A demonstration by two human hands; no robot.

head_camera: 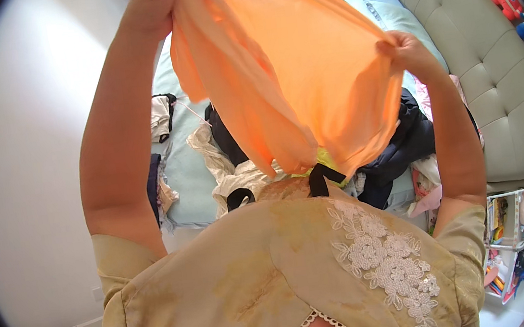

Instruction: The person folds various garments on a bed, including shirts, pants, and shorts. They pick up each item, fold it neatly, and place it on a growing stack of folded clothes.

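Note:
An orange cloth garment (322,53) hangs spread between my two raised hands, above the bed. At the top left of the view, my left hand (152,5) grips its bunched upper part. My right hand (398,51) pinches its edge at the right, with the fingers closed on the fabric. Behind the orange garment lies a pile of clothes, with a cream patterned cloth (239,181) and a dark navy garment (392,147). A bit of yellow-green cloth (327,158) shows under its lower edge. The garment hides the middle of the bed.
The bed has a light blue sheet (186,168) and a tufted headboard (484,53) on the right, with plush toys (507,1) behind it. A white and black garment (162,118) lies at the bed's left. A white wall (36,166) stands left; a storage rack (505,246) stands lower right.

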